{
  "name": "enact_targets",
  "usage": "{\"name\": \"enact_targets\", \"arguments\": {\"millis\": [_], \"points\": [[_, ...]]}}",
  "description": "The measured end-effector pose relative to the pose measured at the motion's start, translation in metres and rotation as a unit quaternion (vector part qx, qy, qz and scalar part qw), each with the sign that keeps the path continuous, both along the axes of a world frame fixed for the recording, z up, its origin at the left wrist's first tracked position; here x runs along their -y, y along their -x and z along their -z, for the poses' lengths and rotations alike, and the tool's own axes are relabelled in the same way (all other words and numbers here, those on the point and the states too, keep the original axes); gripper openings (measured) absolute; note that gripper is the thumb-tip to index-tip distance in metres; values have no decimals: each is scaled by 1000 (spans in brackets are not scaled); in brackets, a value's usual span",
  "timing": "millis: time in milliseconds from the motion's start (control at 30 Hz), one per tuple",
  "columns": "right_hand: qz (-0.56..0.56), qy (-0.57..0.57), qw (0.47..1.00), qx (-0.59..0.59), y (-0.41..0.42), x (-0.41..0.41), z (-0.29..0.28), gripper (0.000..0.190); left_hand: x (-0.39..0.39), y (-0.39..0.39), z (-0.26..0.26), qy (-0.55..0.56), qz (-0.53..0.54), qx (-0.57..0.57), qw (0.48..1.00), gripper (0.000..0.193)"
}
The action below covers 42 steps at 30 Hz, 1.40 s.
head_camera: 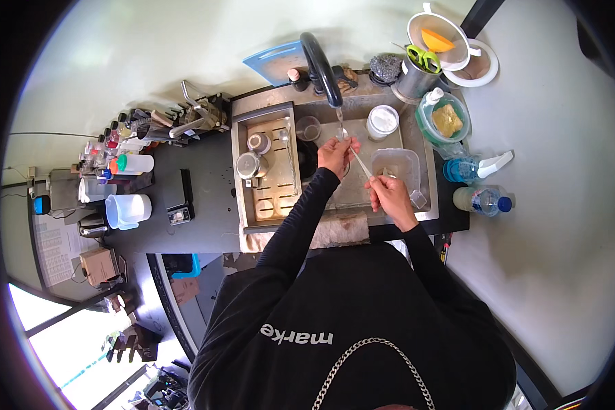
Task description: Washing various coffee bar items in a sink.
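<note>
My right hand (392,199) grips one end of a long, slender, pale utensil (360,163) over the sink basin (356,192). At its other end my left hand (336,156) pinches it with the fingertips, right under the black faucet (322,66). A thin stream of water (340,117) runs down onto that end. Fingers and water hide its tip, so its exact kind is unclear. Below my right hand is a clear plastic container (409,164) with small items in it. A white-filled tub (383,122) and a clear cup (308,128) stand farther back in the basin.
Left of the basin, a drain tray (266,197) holds a metal pitcher (251,165), a cup (259,143) and a long bar spoon (285,138). A soap bottle (433,97), blue spray bottle (461,169) and plastic bottle (479,199) line the right edge. A cloth (343,231) covers the front rim.
</note>
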State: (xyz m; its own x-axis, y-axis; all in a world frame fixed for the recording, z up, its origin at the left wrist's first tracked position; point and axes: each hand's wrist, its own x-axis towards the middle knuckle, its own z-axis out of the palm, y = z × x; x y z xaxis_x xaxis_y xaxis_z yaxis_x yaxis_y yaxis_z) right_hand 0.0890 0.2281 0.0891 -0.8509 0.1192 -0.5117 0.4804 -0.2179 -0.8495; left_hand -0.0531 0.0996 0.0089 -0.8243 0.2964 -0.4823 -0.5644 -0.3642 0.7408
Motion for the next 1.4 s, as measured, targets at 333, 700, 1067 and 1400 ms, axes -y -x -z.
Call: {"name": "enact_targets", "arguments": {"millis": [333, 700, 1067, 1400], "points": [[-7, 32, 999, 9, -17, 2, 8, 29, 7, 9, 8, 79, 28, -165, 983, 26], [-23, -18, 1000, -8, 14, 38, 36, 41, 19, -13, -35, 70, 35, -107, 991, 32], [-70, 34, 997, -15, 26, 31, 18, 44, 151, 52, 3, 661, 141, -298, 674, 34], [13, 37, 997, -63, 5, 2, 12, 25, 88, 7, -11, 609, 57, -536, 582, 31]]}}
